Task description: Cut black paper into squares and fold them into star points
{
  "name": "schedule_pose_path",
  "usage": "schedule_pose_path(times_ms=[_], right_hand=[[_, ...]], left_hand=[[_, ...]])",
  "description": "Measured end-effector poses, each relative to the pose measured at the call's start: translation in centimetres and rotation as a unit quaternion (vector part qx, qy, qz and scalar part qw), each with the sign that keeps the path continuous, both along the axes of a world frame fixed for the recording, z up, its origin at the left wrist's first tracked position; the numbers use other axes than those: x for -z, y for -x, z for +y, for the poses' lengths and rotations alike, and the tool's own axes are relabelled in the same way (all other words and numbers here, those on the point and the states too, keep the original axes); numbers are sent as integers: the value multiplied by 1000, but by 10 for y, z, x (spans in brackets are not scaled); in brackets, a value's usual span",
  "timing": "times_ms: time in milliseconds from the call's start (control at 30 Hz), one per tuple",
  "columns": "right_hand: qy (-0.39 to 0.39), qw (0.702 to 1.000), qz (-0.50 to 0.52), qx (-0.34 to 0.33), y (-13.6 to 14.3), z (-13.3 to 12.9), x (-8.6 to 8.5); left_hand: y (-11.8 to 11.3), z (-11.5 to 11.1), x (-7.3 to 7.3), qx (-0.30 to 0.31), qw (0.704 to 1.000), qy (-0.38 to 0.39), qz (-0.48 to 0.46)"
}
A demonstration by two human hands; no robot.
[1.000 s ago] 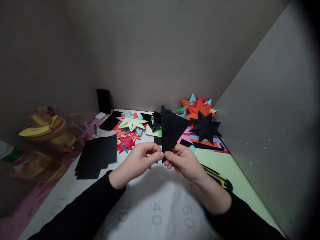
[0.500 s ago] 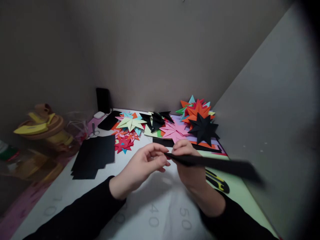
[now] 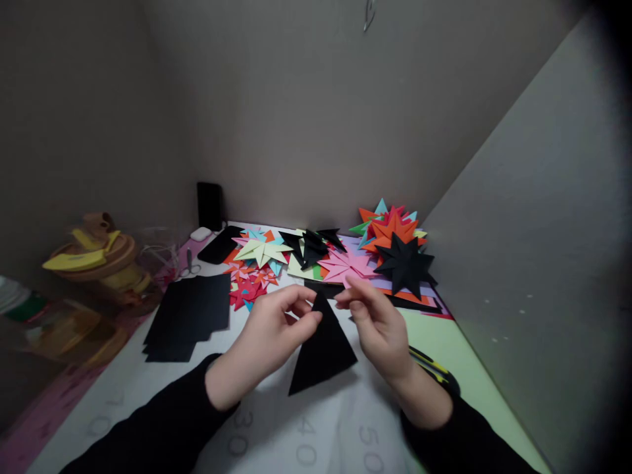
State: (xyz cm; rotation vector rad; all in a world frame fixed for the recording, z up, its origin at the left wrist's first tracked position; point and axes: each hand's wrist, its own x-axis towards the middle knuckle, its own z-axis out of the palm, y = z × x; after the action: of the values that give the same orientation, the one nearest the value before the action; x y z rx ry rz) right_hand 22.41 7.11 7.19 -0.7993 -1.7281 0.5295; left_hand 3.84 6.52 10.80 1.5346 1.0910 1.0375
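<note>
Two hands are apart near the middle of the frame: the left hand (image 3: 276,322) pinches the upper tip of a folded black paper triangle (image 3: 323,355), whose wide edge points toward the bottom, while the right hand (image 3: 382,329) is just beside it, fingers loosely curled and off the paper. Black paper squares (image 3: 190,313) lie on the bench (image 3: 276,421) at left; a pink origami star (image 3: 348,265) and a black origami star (image 3: 405,265) lie right of center.

A craft corner, perhaps at home; paper stars (image 3: 348,264), scissors (image 3: 189,261) and black sheets (image 3: 190,313) on a table (image 3: 276,424).
</note>
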Motion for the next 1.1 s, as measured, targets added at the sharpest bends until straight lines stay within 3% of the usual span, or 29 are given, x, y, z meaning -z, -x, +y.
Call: schedule_pose_path(times_ms=[100, 267, 500, 667, 867, 1100], right_hand=[[206, 975, 62, -49, 7, -3, -9], [323, 941, 65, -80, 8, -10, -16], [345, 926, 84, -125, 4, -9, -14], [380, 899, 137, -168, 5, -9, -9], [402, 879, 166, -195, 8, -8, -9], [443, 845, 211, -212, 11, -10, -9]], left_hand=[[2, -1, -2, -6, 998, -50, 45], [2, 2, -4, 97, 991, 76, -48], [3, 6, 0, 121, 978, 118, -125], [2, 6, 4, 141, 970, 127, -150], [0, 4, 4, 118, 970, 127, -168], [3, 5, 3, 141, 975, 110, -129]])
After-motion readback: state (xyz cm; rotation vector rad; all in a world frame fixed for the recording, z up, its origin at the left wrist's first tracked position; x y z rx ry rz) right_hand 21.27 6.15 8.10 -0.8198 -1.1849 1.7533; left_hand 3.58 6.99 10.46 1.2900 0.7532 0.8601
